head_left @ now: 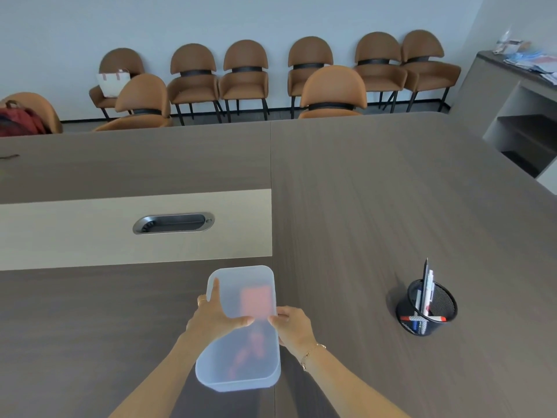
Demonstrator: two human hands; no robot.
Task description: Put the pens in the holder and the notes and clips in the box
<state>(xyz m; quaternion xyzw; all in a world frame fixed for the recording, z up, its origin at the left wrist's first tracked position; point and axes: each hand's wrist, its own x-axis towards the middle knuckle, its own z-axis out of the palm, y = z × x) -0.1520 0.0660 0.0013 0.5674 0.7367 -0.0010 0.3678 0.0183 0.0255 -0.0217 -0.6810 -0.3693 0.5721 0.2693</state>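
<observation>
A translucent plastic box point(241, 366) with its lid on lies on the table in front of me. Through the lid I see an orange pad of notes point(256, 300) and reddish clips point(250, 348), blurred. My left hand point(215, 315) rests flat on the lid's left side, thumb on top. My right hand point(291, 324) grips the box's right edge with thumb on the lid. A black mesh holder point(426, 310) stands to the right with several pens point(426, 285) upright in it.
A metal cable port point(173, 223) sits in the pale strip of the table point(376, 206). Brown chairs point(331, 92) line the far edge and wall. A shelf unit point(518, 116) with papers stands at the right.
</observation>
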